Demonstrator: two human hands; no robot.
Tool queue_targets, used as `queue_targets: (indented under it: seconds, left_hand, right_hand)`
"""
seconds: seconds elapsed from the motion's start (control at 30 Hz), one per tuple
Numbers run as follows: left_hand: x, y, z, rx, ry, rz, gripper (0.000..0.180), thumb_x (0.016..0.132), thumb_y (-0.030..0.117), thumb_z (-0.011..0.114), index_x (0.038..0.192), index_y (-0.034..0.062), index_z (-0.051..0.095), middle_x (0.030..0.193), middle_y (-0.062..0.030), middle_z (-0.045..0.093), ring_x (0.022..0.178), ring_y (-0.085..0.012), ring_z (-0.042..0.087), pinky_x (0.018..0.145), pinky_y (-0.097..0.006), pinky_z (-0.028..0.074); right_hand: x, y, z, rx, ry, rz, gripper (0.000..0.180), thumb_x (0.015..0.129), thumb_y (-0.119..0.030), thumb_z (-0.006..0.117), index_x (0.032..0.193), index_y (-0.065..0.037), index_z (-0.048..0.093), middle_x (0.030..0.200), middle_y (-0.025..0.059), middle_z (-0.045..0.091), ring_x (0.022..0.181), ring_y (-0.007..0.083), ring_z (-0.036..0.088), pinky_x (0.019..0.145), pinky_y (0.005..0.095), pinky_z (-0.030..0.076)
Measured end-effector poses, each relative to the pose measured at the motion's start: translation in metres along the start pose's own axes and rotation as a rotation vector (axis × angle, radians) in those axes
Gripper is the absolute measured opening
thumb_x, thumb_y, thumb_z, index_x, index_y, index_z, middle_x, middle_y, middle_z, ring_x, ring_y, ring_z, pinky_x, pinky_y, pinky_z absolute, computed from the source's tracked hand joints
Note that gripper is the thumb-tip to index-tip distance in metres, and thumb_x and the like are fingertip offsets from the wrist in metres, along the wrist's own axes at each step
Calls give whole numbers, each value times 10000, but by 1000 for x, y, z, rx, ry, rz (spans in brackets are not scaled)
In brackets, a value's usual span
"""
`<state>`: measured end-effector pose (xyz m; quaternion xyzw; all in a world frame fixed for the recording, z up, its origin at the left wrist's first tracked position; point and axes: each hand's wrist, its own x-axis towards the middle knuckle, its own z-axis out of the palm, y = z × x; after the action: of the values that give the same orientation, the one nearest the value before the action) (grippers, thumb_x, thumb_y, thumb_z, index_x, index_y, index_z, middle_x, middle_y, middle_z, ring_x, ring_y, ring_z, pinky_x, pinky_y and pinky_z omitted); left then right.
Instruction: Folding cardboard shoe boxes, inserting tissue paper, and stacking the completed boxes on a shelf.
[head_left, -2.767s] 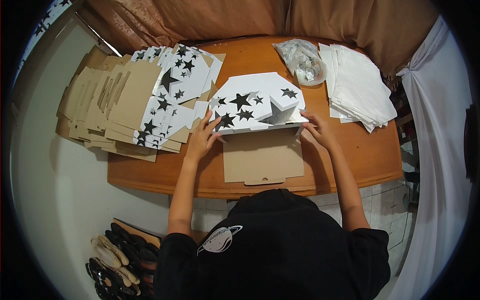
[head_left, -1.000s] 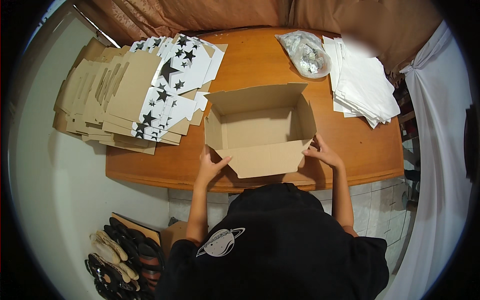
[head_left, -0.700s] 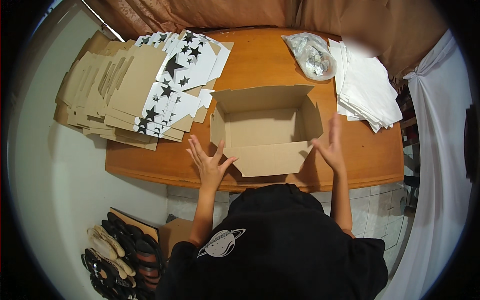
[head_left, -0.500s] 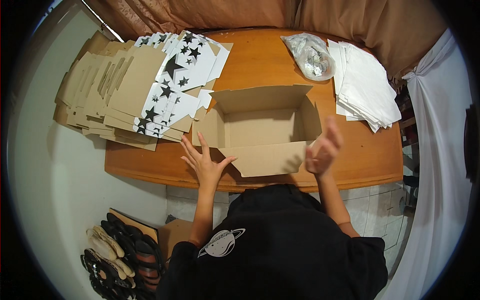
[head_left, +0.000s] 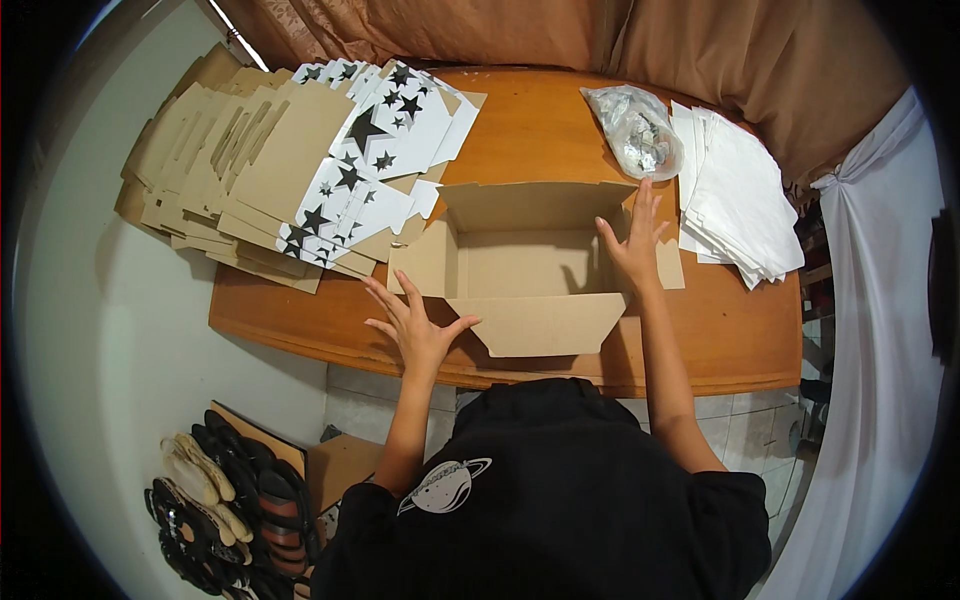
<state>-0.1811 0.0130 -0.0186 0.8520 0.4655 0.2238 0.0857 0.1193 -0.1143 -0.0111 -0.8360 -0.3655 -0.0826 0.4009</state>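
In front of me on the table stands a brown cardboard box (head_left: 535, 325), its top uncovered and its flaps folded outward. The inside that shows is bare brown card. My left hand (head_left: 412, 325) is beside the near left corner, fingers spread, with the thumb close to the front flap. Over the right wall of the box is my right hand (head_left: 635, 240), its fingers stretched apart and pointing away from me. It hides part of that wall; whether it touches the card I cannot tell. Neither hand holds anything.
Flat cardboard box blanks (head_left: 270, 150), some printed with black stars on white, lie stacked at the left. A clear plastic bag (head_left: 640, 140) of small items and a pile of white sheets (head_left: 740, 200) lie far right. Several shoes (head_left: 225, 500) sit below left.
My right hand has moved forward from the near right corner to the box's right wall, where a flap now lies folded outward. My left hand has stayed nearly in place.
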Motion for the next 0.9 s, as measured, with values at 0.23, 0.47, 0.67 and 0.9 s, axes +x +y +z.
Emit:
queue_targets:
  seconds: [0.23,0.47,0.67,0.9]
  left_hand:
    - [0,0,-1,56,-37,-21,1312,470,723,668,1410,27,73,1400,-332,-142,1325,-449,-99,903,-733,93]
    - [-2,0,1,1,-34,-48,1321,454,693,710,1422,67,66,1413,-304,-152,1335,-422,-105,920,-722,26]
    - [-5,-4,6,-15,34,34,1282,492,675,708,1425,74,66,1441,-265,-106,1337,-425,-86,938,-705,8]
    - [-7,-7,13,-137,108,182,1202,592,576,715,1424,93,-7,1459,-216,30,1340,-425,-22,963,-678,-6]
  right_hand:
    - [7,3,-7,302,54,-309,388,843,-279,555,1183,-95,528,1161,95,528,1193,293,421,1037,554,91]
    - [-35,-17,-21,43,-238,-226,287,842,-199,555,1122,-143,575,1082,45,560,1091,235,501,1029,543,185]
    - [-39,-13,-17,-220,-340,-273,320,832,-235,568,1144,-165,570,1294,53,465,1244,249,390,1045,558,154]
    - [-42,-11,-16,-163,-253,-267,308,819,-191,580,1126,-169,581,1286,49,474,1239,272,390,1042,572,141]
